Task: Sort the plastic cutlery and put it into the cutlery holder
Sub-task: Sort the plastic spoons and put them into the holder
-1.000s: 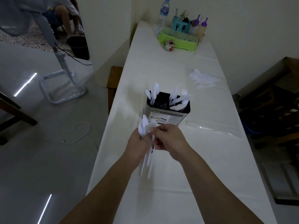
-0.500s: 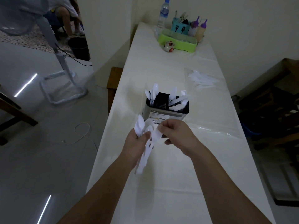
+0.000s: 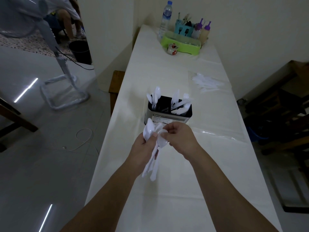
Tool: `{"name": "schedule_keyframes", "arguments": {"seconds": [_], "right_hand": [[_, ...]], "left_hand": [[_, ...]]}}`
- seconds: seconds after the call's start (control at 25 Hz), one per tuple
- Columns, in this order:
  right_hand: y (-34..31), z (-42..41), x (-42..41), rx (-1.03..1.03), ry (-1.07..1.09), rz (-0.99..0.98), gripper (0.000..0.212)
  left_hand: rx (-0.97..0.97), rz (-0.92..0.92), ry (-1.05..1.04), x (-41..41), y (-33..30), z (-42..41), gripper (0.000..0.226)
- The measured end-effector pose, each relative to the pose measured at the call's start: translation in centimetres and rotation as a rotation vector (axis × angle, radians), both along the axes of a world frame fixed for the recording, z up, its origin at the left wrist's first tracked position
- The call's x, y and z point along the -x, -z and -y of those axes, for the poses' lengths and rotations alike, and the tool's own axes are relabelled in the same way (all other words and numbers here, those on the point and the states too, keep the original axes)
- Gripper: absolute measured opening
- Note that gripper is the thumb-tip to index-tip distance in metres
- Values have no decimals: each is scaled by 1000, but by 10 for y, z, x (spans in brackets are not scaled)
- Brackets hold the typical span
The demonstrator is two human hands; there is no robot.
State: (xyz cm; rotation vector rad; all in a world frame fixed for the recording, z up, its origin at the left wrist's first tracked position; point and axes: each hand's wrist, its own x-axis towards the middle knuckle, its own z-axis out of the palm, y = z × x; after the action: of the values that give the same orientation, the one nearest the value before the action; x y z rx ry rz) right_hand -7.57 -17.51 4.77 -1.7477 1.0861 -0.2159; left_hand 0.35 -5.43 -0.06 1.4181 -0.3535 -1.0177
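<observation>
Several plastic spoons (image 3: 153, 144) fill the left hand (image 3: 143, 149); right hand (image 3: 179, 137) fingers pinch one bowl.

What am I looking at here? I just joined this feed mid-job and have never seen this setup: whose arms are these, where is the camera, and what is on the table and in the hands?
There is no machine: the arms belong to a person, filmed by one wide-angle camera on their head, looking forward and down. The left hand grips a bundle of white plastic spoons, bowls up. The right hand pinches one spoon at the top of that bundle. Just beyond the hands, on the long white-covered table, stands the black-lined metal cutlery holder, with white spoons, knives and a fork already in it. To the right lies a clear plastic bag of white cutlery. At the far end sit a green plastic tray, a clear water bottle and two purple-capped squeeze bottles.
</observation>
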Motion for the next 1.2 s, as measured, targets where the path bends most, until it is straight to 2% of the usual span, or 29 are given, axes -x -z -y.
{"name": "schedule_keyframes", "arguments": {"seconds": [0.08,0.24,0.4,0.48,0.56,0.72,0.88,1.08,1.2], "right_hand": [[-1,3,0,89,27,2,4],[-3,7,2,152,-15,-2,10],[-1,10,8,2,-7,8,22],[-4,13,12,-93,-80,-11,18],[-7,13,14,-83,-99,2,11],[-9,16,10,38,22,59,10],[-14,24,8,65,91,100,8],[-25,36,12,-101,-56,34,13],[-29,43,10,5,-103,10,11]], "left_hand": [[-7,-36,26,1,-4,0,35],[27,-54,78,6,-9,2,21],[51,-88,114,5,-8,1,15],[56,-94,119,6,-7,-2,16],[49,-94,106,9,-10,-2,18],[48,-118,119,7,-16,2,20],[33,-105,134,3,-14,1,21],[76,-101,137,-1,-13,6,21],[79,-125,163,-1,-15,11,14]]}}
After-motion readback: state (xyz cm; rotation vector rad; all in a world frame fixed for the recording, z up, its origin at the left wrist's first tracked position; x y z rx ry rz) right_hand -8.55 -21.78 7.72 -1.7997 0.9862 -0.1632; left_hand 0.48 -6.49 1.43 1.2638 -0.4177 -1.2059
